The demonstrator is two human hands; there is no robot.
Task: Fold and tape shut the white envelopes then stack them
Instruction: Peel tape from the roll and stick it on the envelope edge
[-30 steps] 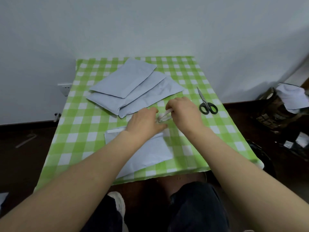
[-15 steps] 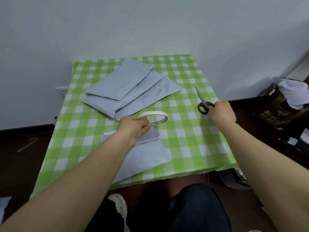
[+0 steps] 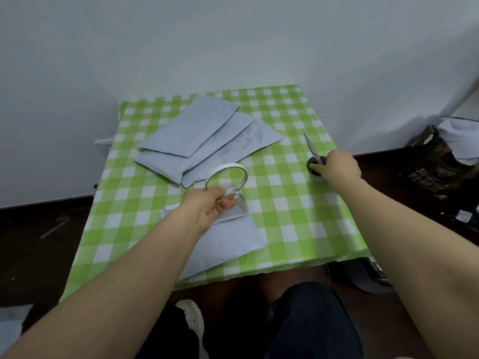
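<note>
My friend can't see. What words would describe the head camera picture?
A person's left hand holds up a tape roll, with a strip running down toward a white envelope on a green checked table. The right hand grips scissors near the table's right edge. An envelope pile lies at the back.
</note>
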